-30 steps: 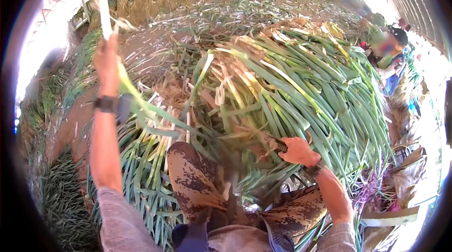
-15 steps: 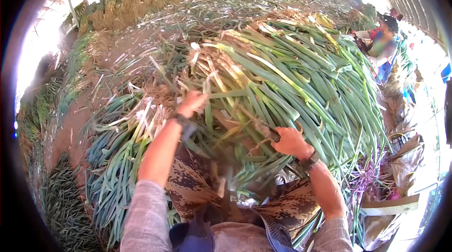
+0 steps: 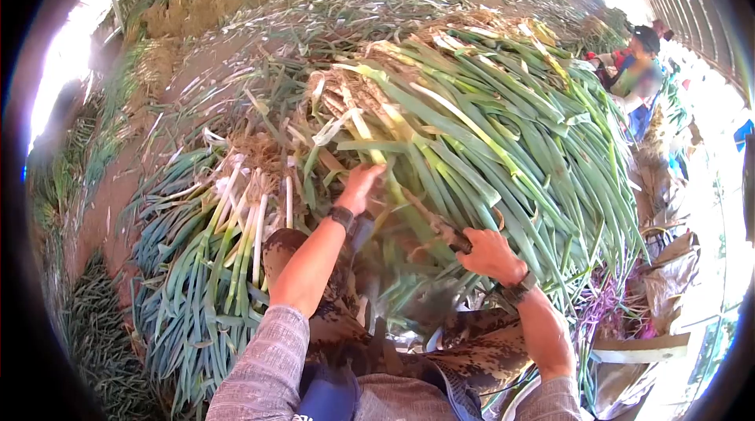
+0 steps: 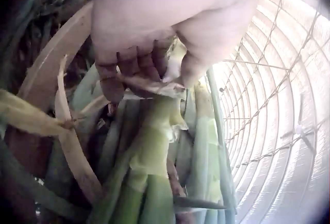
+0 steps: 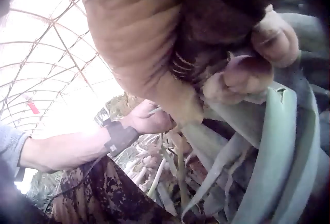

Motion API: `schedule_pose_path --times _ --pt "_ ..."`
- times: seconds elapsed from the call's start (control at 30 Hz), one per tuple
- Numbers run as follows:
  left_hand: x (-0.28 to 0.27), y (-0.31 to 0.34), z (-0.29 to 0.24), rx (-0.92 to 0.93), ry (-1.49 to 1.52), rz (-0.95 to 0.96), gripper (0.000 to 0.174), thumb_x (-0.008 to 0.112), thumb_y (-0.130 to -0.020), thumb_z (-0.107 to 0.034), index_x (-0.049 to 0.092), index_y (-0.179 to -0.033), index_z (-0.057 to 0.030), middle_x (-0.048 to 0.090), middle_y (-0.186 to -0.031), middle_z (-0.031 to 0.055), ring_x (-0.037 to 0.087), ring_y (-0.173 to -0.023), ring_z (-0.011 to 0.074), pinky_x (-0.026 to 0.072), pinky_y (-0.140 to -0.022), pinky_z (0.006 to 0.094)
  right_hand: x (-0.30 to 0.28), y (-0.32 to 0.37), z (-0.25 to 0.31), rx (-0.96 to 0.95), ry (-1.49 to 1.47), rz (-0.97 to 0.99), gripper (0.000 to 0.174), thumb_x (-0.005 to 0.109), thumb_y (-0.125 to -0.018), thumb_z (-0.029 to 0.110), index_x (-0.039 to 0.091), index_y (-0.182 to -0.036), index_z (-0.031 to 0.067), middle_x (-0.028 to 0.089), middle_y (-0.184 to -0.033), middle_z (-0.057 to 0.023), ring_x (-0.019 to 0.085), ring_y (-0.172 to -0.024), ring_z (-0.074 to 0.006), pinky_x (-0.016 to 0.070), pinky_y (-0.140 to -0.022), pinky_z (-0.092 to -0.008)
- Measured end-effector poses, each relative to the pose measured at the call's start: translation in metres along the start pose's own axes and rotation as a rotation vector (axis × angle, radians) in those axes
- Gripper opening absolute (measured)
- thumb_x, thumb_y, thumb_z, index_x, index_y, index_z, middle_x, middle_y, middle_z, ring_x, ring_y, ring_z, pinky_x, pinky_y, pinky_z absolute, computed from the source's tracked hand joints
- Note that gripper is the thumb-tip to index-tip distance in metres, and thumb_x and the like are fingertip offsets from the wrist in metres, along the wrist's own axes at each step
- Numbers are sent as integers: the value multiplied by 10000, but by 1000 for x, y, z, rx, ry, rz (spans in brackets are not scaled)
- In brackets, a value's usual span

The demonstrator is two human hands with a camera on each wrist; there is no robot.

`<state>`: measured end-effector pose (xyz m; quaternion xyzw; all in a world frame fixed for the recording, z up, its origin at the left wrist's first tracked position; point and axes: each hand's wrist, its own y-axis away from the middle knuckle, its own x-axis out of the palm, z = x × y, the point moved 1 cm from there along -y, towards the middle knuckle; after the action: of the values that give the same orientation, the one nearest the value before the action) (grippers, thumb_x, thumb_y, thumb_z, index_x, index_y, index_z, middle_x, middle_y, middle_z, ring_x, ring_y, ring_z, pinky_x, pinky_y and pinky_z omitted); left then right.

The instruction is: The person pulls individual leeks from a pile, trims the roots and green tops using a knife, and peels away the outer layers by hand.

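Note:
My left hand (image 3: 362,185) grips a green onion at the near edge of a big heap of long green onions (image 3: 519,145). Close up in the left wrist view, the fingers curl at papery outer skin above the green onion's pale green stalk (image 4: 154,136). To the right, my right hand (image 3: 491,254) holds a dark-handled tool (image 3: 454,238) with a brownish shaft slanting up and left; I cannot tell its kind. Green leaves (image 5: 273,146) hang beside the right hand's fingers in the right wrist view.
A second pile of green onions with white stalks (image 3: 259,232) lies by my left knee. Scraps (image 3: 330,20) cover the ground beyond the heap. Another person (image 3: 637,75) sits at the far right. A pale board (image 3: 641,348) lies at the lower right.
My left hand came down from the upper left, where it held up a white-stalked green onion, and moved right to the heap's near edge. My right hand stays nearly in place with the tool.

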<state>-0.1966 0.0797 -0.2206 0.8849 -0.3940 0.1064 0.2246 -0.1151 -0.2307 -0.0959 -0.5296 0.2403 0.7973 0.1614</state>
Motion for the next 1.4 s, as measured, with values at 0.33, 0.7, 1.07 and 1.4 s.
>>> schedule_pose_path --times 0.33,0.7,1.07,1.4 --pt "8 94 95 -150 542 248 392 500 -1003 -274 491 -1289 -5 577 -1232 164 586 -1130 324 482 -965 492 21 22 11 -141 135 75 218 606 -758 234 609 -868 45 643 -720 -228 619 -728 -463 491 -690 -546" --pt "2 89 100 -89 444 205 318 547 -980 -200 535 -1249 -30 611 -1190 106 603 -1067 268 474 -950 446 34 53 2 -125 206 85 302 708 -740 231 546 -907 39 618 -667 -229 616 -678 -461 485 -644 -549" --pt "12 101 77 -87 157 101 216 601 -919 -134 650 -1085 -4 667 -996 54 633 -846 153 520 -707 310 39 40 10 -11 121 -6 309 691 -781 242 573 -961 20 644 -730 -242 622 -734 -469 486 -690 -557" --pt "8 112 155 -114 -190 275 300 616 -904 -163 652 -1171 -32 690 -991 69 667 -836 167 545 -691 319 30 -21 40 -15 181 31 340 679 -791 281 602 -954 -8 656 -832 -289 621 -841 -495 485 -768 -564"
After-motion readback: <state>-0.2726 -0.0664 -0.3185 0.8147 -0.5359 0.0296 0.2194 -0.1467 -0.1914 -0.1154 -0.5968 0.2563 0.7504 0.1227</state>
